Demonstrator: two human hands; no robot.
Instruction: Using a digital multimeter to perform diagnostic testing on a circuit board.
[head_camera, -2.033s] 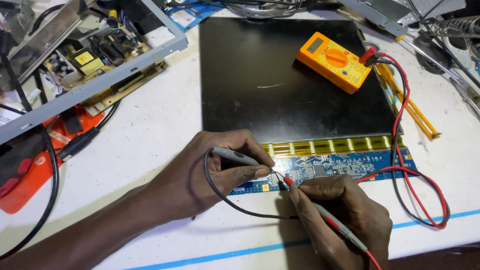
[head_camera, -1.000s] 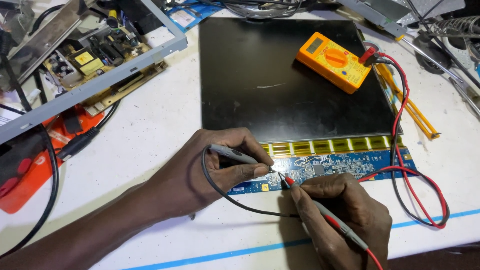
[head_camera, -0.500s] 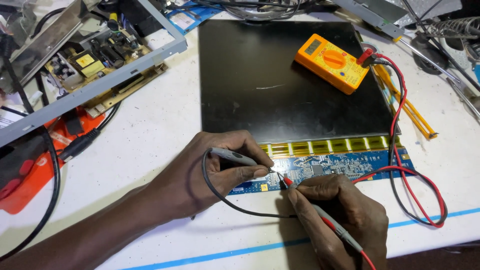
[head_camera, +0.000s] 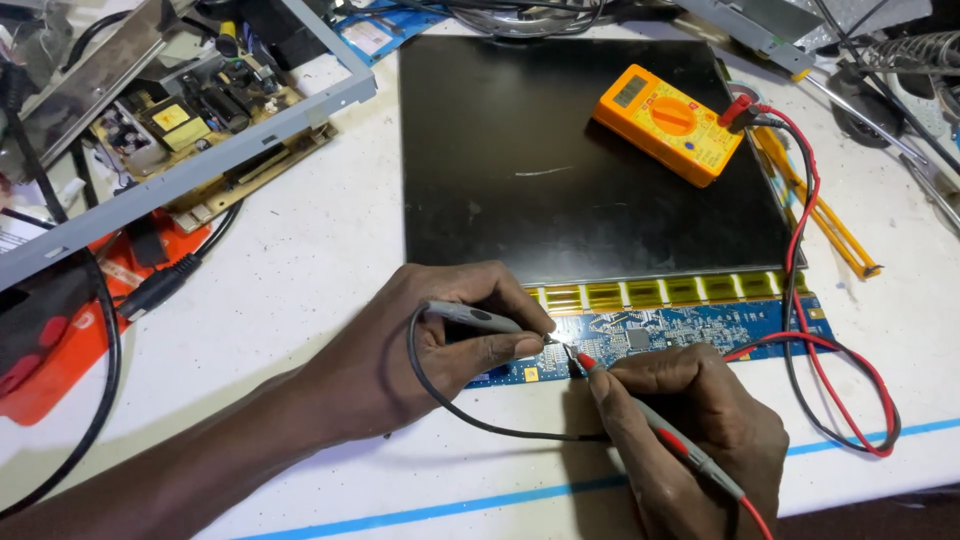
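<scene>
I count two test probes, one in my left hand (head_camera: 430, 350) and one in my right hand (head_camera: 700, 430), one orange multimeter (head_camera: 668, 122), one black panel (head_camera: 560, 160), one blue circuit board (head_camera: 690, 328) and two yellow sticks (head_camera: 815, 215).

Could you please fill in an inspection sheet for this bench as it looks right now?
Surface: white table with blue tape line.
Job's things: blue circuit board at edge of black panel; orange multimeter lies on panel.
Clutter: open power board, orange tool.
Grippers: left hand holds black probe; right hand holds red probe; tips on board.
Cables: red and black leads loop right.
Surroundings: nothing seen.
</scene>
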